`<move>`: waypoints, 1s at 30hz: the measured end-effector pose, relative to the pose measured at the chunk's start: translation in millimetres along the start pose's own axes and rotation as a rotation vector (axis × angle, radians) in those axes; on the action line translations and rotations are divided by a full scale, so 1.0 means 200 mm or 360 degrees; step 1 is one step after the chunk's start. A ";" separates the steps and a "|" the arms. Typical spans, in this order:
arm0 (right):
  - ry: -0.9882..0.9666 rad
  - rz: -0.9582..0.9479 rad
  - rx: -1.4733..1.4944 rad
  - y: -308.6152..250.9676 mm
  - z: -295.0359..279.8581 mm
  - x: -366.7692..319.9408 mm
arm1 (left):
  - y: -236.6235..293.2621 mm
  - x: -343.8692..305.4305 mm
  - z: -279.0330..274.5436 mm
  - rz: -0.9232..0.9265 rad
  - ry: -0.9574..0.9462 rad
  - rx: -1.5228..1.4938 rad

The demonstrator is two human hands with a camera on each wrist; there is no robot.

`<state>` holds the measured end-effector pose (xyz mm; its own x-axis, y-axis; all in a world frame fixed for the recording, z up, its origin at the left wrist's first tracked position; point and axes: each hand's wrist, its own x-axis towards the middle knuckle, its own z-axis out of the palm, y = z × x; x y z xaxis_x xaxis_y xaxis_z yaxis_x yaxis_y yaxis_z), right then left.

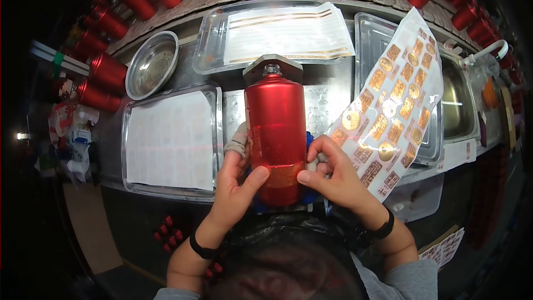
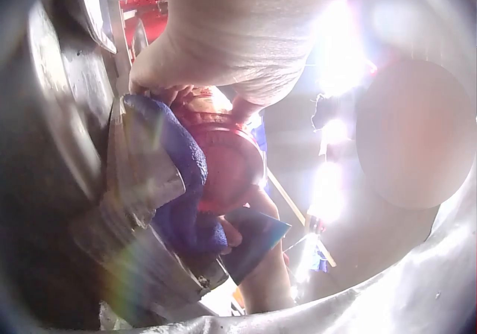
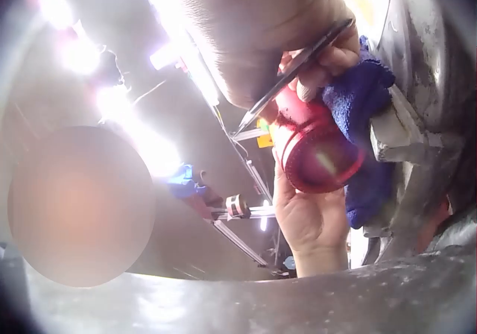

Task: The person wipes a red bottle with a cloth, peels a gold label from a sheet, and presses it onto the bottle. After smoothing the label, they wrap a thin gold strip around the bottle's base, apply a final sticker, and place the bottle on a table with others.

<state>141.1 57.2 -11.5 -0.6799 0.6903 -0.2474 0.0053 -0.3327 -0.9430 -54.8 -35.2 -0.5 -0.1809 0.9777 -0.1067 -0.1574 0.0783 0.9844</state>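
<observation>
Steel counter (image 1: 327, 97): your left hand (image 1: 236, 180) grips the bottle (image 1: 276, 122), right hand (image 1: 333, 175) holds a thin tool (image 3: 298, 69), thumbs pressing the label (image 1: 283, 175), seemingly nearly seated.

**Three cameras meeting at one bottle's base**

The head camera looks steeply down from above the person. Its wide angle takes in the whole worktop (image 1: 327, 91), with the red bottle (image 1: 276, 128) at centre between the left hand (image 1: 236, 180) and the right hand (image 1: 333, 175). The left wrist camera sits very close under its hand and looks forward at the bottle's round base. The right wrist camera does the same from the other side, equally near. All three views share the bottle's lower end and the blue cloth (image 2: 186, 200) against it.
</observation>
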 end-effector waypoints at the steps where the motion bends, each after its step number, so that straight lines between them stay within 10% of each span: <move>1: -0.0017 -0.0007 -0.0018 -0.01 0.00 -0.01 | 0.00 0.00 0.00 0.0003 -0.0003 0.0004; 19: 0.0043 -0.0093 -0.0038 0.01 0.02 -0.03 | -0.06 -0.02 -0.05 0.0130 -0.0083 0.0151; 23: 0.0381 0.0263 -0.0025 0.00 -0.03 -0.02 | -0.02 -0.02 -0.04 0.0146 -0.0092 0.0119; 26: 0.0639 0.0066 0.0804 0.01 -0.12 -0.02 | -0.03 -0.04 -0.05 0.0098 -0.0034 0.0105; 30: 0.0611 -0.0225 -0.0036 -0.23 0.21 -0.10 | -0.01 -0.05 -0.05 0.0133 -0.0074 0.0052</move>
<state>123.0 31.3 46.8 -0.3518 0.9194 -0.1758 -0.0495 -0.2058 -0.9773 -62.9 -46.7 -3.6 -0.1467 0.9890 -0.0179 -0.1117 0.0014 0.9937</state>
